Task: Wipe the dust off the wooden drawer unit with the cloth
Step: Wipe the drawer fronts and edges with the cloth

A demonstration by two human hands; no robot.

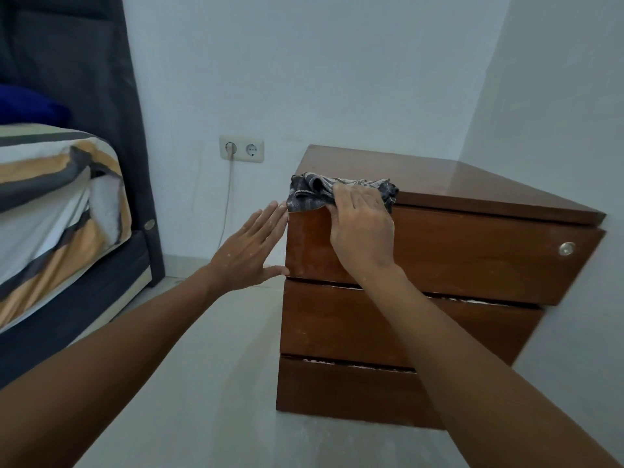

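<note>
Where cloth (324, 194) bunches, fingertips hidden.

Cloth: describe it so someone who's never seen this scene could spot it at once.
Find the wooden drawer unit standing in the corner of the white walls, right of the bed. At its top front left corner, the right hand presses a crumpled cloth over the edge. It is dark grey patterned fabric, the only soft thing on the brown wood.
</note>
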